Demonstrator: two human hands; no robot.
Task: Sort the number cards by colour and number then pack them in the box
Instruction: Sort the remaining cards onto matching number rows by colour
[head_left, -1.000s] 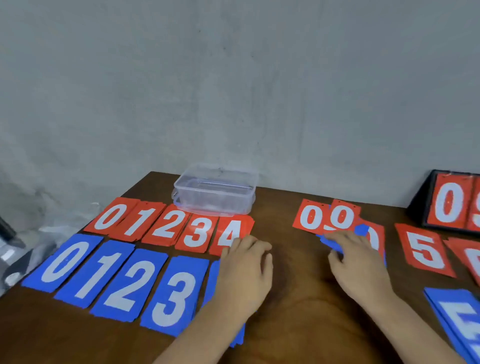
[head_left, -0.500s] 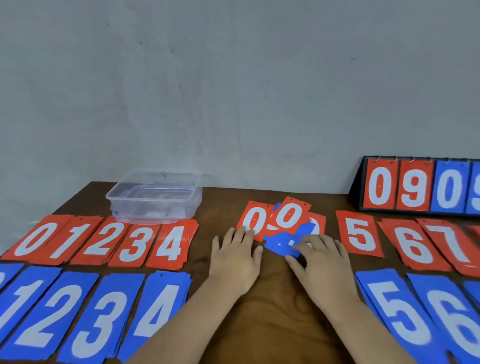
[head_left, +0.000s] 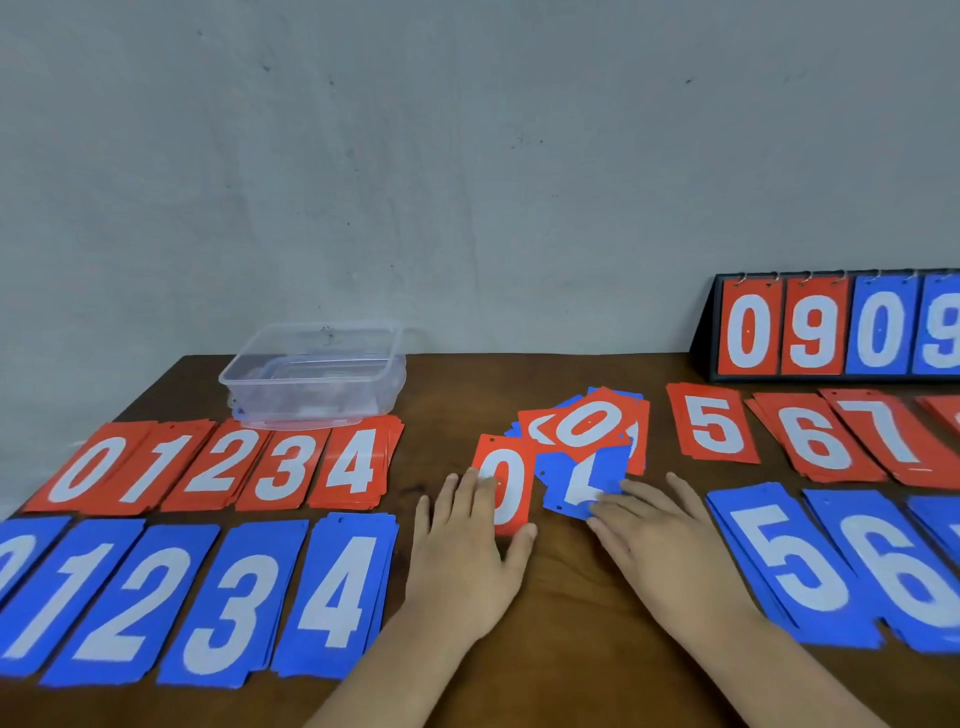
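Observation:
A loose heap of mixed cards (head_left: 589, 428) lies mid-table. My left hand (head_left: 467, 551) lies flat with its fingertips on a red 0 card (head_left: 506, 486) at the heap's left edge. My right hand (head_left: 660, 540) lies flat too, its fingertips touching a blue card (head_left: 576, 486) at the heap's front. Sorted red stacks 0 to 4 (head_left: 218, 465) and blue stacks 0 to 4 (head_left: 197, 597) fill the left side. Red stacks 5, 6, 7 (head_left: 810, 434) and blue stacks 5, 6 (head_left: 841, 566) sit on the right. The clear plastic box (head_left: 314, 371) stands empty at the back left.
A black flip scoreboard (head_left: 831, 327) showing 0 9 0 9 stands at the back right against the grey wall. Bare brown tabletop (head_left: 561, 613) shows between my forearms and around the heap.
The view has swung right. My left hand left the red 4 stack and reached the red 0 card at the heap. My right hand stays on the heap's blue card.

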